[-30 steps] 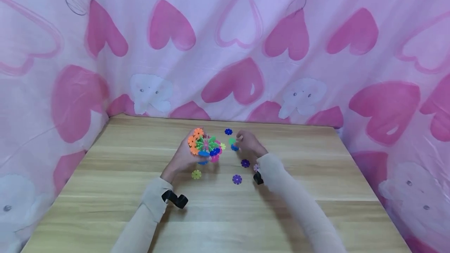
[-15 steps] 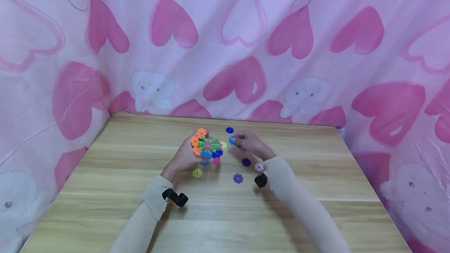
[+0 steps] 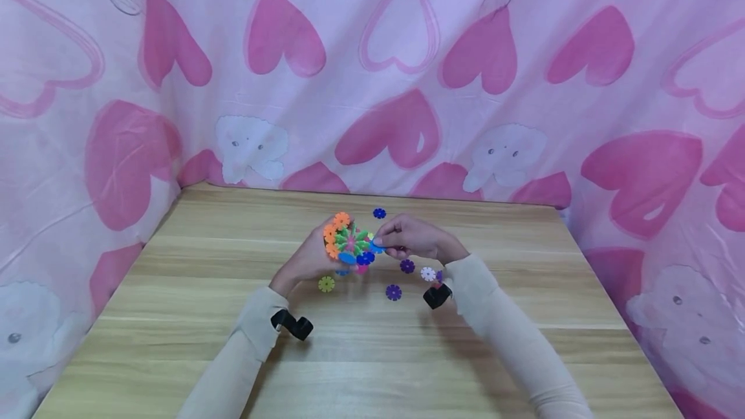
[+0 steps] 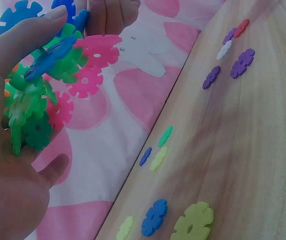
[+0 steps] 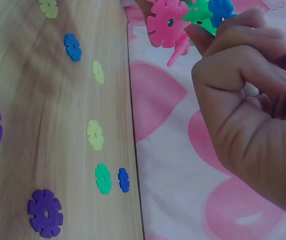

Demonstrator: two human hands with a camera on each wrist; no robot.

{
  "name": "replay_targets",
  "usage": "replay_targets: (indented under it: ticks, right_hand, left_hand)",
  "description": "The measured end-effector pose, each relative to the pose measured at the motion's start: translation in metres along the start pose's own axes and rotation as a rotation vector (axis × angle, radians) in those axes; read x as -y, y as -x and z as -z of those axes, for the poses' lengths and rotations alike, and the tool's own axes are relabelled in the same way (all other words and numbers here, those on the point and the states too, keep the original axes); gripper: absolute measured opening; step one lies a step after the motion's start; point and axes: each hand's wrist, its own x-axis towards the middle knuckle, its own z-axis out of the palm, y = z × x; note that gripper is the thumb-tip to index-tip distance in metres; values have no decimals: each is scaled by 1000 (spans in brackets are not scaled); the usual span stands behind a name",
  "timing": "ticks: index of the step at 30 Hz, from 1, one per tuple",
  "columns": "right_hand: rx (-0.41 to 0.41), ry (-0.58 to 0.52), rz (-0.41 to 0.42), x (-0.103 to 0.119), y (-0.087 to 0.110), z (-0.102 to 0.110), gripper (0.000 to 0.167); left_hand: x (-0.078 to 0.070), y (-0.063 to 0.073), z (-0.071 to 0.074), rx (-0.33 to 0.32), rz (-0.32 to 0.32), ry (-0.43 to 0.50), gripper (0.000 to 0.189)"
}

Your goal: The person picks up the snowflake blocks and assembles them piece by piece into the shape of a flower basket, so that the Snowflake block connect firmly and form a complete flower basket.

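Observation:
My left hand holds up a cluster of interlocked plastic snowflake discs, with green ones in the middle and orange, pink and blue ones around them. In the left wrist view the thumb lies over a blue disc of this cluster. From the right, my right hand pinches a blue snowflake disc between thumb and fingertips, at the cluster's right side. Whether its slot is joined to the cluster cannot be made out. The right wrist view shows this hand's curled fingers beside pink discs.
Loose discs lie on the wooden table: dark blue at the back, yellow in front, purple and white to the right. Green and red ones show in the wrist views. A pink heart-printed curtain stands behind.
My right hand has lifted the blue disc off the table and brought it left to the cluster. The left hand, still holding the cluster, has shifted slightly right.

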Motion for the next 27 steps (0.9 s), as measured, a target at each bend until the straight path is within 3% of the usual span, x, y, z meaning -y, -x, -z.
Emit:
replay_targets:
  ticks: [4, 10, 19, 27]
  right_hand:
    - [-34, 9, -13, 0, -1, -3, 18]
    - [-79, 9, -14, 0, 0, -6, 18]
    - [-132, -68, -8, -8, 1, -13, 18]
    - [-184, 8, 15, -6, -4, -20, 20]
  left_hand:
    - [1, 0, -2, 1, -5, -3, 90]
    - [1, 0, -4, -27, 12, 37, 114]
    - [2, 0, -5, -27, 18, 81, 108]
    - [6, 0, -6, -30, -3, 120, 108]
